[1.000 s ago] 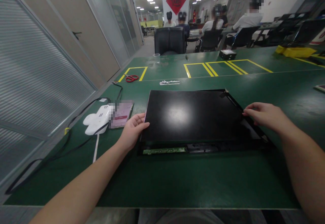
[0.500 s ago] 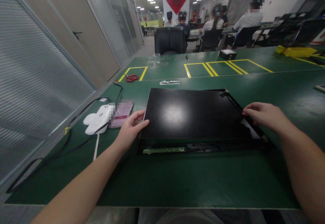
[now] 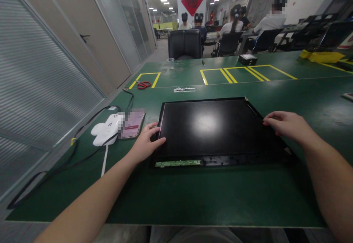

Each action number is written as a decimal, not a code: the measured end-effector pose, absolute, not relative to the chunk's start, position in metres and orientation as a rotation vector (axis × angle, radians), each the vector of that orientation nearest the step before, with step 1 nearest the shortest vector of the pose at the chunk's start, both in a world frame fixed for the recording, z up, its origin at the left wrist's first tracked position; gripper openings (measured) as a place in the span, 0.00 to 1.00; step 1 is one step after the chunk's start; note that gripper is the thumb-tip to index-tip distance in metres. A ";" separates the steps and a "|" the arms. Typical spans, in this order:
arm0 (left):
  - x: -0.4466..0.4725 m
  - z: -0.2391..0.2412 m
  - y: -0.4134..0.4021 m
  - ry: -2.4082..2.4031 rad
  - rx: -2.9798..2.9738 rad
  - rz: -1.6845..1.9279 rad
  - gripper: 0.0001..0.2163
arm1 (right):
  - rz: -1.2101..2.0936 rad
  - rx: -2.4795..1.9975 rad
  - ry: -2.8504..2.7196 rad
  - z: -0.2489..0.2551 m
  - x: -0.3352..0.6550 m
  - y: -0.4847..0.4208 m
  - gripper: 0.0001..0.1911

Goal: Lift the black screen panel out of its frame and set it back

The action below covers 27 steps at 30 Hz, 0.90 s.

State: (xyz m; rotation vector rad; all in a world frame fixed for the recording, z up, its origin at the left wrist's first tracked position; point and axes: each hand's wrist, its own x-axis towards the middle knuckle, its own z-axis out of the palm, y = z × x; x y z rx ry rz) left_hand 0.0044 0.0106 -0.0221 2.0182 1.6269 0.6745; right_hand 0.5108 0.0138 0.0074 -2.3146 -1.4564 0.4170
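A flat black display panel [image 3: 209,129] lies within a shallow black frame [image 3: 237,159] on the green table. Along the frame's near edge a green circuit board strip [image 3: 178,163] is exposed. My left hand [image 3: 147,142] rests at the left edge, its thumb over the rim and its fingers apart along the side; it looks open, not closed round anything. On the other side, my right hand [image 3: 282,125] pinches the frame's right edge between thumb and curled fingers. Its other fingertips are partly hidden.
A phone [image 3: 132,125] and a white charger-like device [image 3: 109,129] with cables sit left of the frame. Red-handled scissors [image 3: 143,85], white scraps [image 3: 184,89], a clear cup [image 3: 170,63] and a black box [image 3: 247,59] are farther back. Several people sit beyond the table.
The display panel's raised left and near side has come down, and it now lies flat in the frame. My left hand has shifted slightly right and its grip has loosened; my right hand stays put.
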 end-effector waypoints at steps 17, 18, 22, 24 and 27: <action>0.013 -0.021 0.001 1.555 2.235 0.558 0.22 | 0.353 -2.334 -1.494 0.006 0.509 0.014 0.16; 0.012 -0.020 0.001 1.553 2.235 0.558 0.23 | 0.352 -2.334 -1.494 0.006 0.509 0.014 0.16; 0.010 -0.015 0.002 1.557 2.256 0.542 0.23 | 0.316 -2.315 -1.512 0.003 0.513 0.015 0.17; 0.009 -0.014 0.003 1.563 2.285 0.536 0.23 | 0.296 -2.303 -1.529 0.001 0.514 0.016 0.17; 0.007 -0.012 0.005 1.572 2.319 0.525 0.23 | 0.297 -2.304 -1.534 0.000 0.515 0.016 0.18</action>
